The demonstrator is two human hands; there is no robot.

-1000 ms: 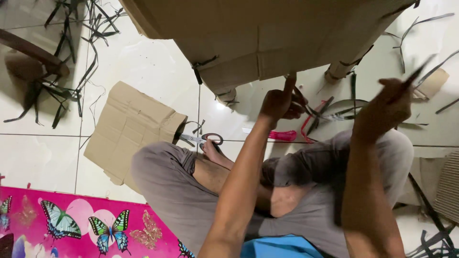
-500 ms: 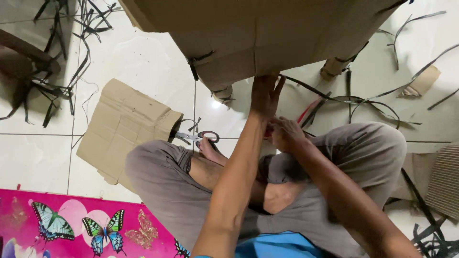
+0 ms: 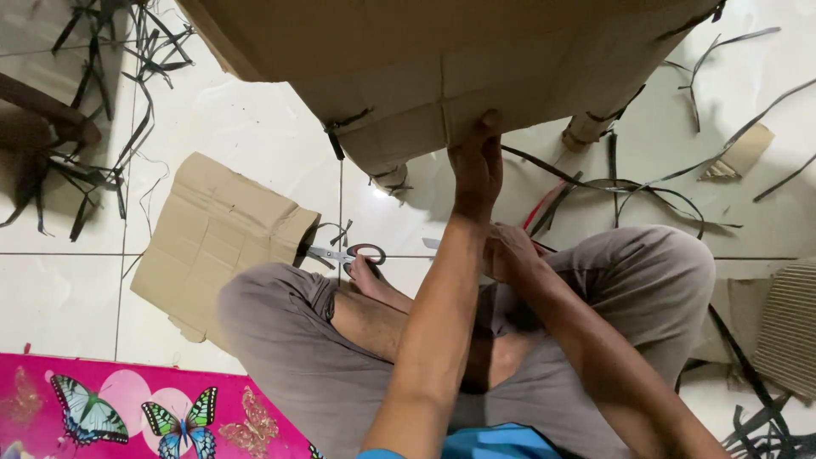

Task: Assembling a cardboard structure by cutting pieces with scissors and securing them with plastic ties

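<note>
Big cardboard piece (image 3: 442, 59) fills the top of the view, tilted over the person's crossed legs. Left hand (image 3: 476, 166) clenched on its lower edge, thumb on the face, fingers hidden behind. Right hand (image 3: 508, 253) sits low by the knee, just under that edge — cannot tell whether its grip is closed or on what. To work the sheet well, I'd judge the left should pinch close to the fold line and keep the sheet steady. Scissors (image 3: 348, 254) lie on the tile floor (image 3: 238, 127) beside the foot, touching a smaller flat cardboard sheet (image 3: 212, 242). Black strips (image 3: 612, 183) scattered around. No containers seen — only a pink butterfly mat (image 3: 127, 408) at lower left.
</note>
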